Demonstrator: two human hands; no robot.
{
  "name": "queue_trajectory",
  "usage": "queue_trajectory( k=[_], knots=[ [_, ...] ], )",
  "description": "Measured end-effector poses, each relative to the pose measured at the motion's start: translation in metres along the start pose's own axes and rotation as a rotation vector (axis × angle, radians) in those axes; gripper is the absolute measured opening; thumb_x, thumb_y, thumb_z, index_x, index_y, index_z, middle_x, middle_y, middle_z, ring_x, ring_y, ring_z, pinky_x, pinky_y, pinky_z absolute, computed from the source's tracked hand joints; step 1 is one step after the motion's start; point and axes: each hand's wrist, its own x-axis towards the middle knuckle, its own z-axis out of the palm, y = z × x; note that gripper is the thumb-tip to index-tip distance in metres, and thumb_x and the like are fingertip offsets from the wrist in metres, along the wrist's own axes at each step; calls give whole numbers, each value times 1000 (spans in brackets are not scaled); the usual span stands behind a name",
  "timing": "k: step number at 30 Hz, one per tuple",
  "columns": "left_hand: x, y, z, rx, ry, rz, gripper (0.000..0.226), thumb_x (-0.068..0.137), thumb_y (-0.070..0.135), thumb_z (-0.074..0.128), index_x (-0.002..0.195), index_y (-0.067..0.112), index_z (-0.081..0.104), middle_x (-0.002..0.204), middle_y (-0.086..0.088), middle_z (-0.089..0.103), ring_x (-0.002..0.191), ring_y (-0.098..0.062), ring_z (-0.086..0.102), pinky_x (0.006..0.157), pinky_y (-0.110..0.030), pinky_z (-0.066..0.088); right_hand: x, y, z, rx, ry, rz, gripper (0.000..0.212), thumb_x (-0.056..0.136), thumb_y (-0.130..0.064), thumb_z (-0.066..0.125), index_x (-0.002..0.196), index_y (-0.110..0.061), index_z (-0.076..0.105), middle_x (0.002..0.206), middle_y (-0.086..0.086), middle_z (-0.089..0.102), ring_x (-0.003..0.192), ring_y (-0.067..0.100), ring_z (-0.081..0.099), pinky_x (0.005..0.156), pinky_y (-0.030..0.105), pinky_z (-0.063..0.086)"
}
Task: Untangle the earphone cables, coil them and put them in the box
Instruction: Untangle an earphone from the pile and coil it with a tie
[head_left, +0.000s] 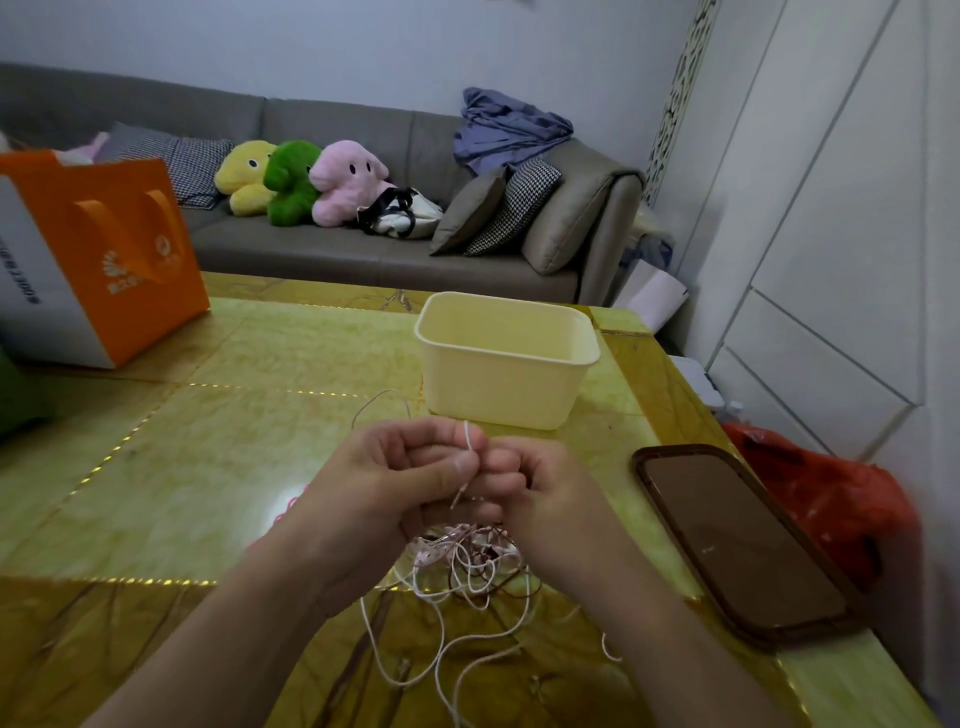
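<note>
Pinched between left hand (395, 467) and right hand (540, 488): thin white earphone cables (467, 571), knotted in a loose tangle hanging toward the glossy yellow-green table (260, 353) near its front edge. Beyond, toward the far right corner: cream plastic box (504, 364), rectangular, round-cornered, open-topped.

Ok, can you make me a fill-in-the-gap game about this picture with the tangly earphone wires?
1. The plush toy sitting between the yellow plush and the pink plush on the sofa is ____.
2. The pale yellow box on the table has ____ inside it.
3. The shopping bag at the table's far left corner is white and ____.
4. Both hands, left hand and right hand, pinch a thin white ____.

Missing words: green; nothing; orange; cable
</note>
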Motion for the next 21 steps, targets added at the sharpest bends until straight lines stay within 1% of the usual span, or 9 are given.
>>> queue_trajectory(
  k=[1, 3, 4, 6, 8, 12, 15, 18, 21],
  knots=[
    [1, -1, 0, -15, 41, 43, 22, 83, -5, 65, 104, -8, 68, 107, -32, 75, 92, -33, 80, 65, -34, 66, 1, 0, 1, -48, 3, 1, 22, 105, -15, 59, 99, -17, 80, 85, -1, 80, 81, 28, 74, 70, 45, 59],
    [2, -2, -3, -4, 114, 127, 29, 84, -4, 64, 113, -7, 64, 113, -26, 76, 103, -32, 78, 63, -31, 65, -1, 0, 2, -122, -36, 18, 26, 106, -11, 55, 89, -16, 74, 67, -14, 68, 60, 8, 60, 57, 34, 47],
    [3, -2, -5, 33, 146, 163, 29, 86, -4, 64, 115, -6, 63, 114, -22, 78, 107, -31, 77, 63, -30, 64, -4, 0, 4, -173, -71, 18, 26, 107, -14, 55, 87, -15, 72, 65, -14, 63, 57, 5, 54, 56, 29, 41],
    [4, -2, -8, 196, 200, 207, 22, 93, -7, 62, 114, -4, 64, 112, -15, 80, 108, -26, 77, 62, -31, 64, -8, 0, 8, -308, -112, -24, 26, 108, -25, 55, 86, -17, 67, 70, -10, 62, 62, 6, 54, 60, 32, 43],
    [6, -5, -12, 403, 239, 198, 16, 97, -10, 61, 110, -3, 68, 105, -9, 82, 100, -20, 79, 58, -32, 63, -10, -2, 8, -412, -113, -68, 26, 106, -29, 55, 84, -19, 62, 71, -8, 60, 66, 11, 54, 63, 42, 45],
    [6, -12, -16, 666, 171, 87, 21, 99, -5, 64, 104, 9, 79, 87, -6, 82, 76, -19, 77, 62, -35, 64, -9, -8, -4, -353, 6, -136, 19, 100, -27, 66, 82, -20, 71, 67, -15, 63, 67, 7, 60, 59, 29, 43],
    [3, -7, -15, 600, 40, -33, 22, 103, -1, 58, 110, 5, 79, 90, -15, 81, 83, -25, 80, 65, -33, 63, -10, -11, -13, -320, 98, -182, 18, 95, -30, 73, 79, -22, 76, 66, -13, 69, 66, 9, 65, 59, 34, 51],
    [0, -3, -15, 473, -23, -112, 22, 102, -1, 58, 110, -1, 78, 95, -23, 79, 88, -30, 79, 67, -32, 63, -11, -10, -18, -240, 126, -118, 21, 93, -21, 80, 74, -20, 71, 51, -15, 56, 48, 5, 48, 49, 26, 39],
    [-2, -2, -13, 243, -27, -163, 22, 95, 3, 62, 106, -8, 77, 95, -26, 77, 81, -29, 78, 64, -32, 63, -10, -11, -23, -152, 126, -95, 24, 96, -15, 76, 73, -19, 69, 54, -12, 56, 51, 3, 44, 50, 27, 38]
  ],
)
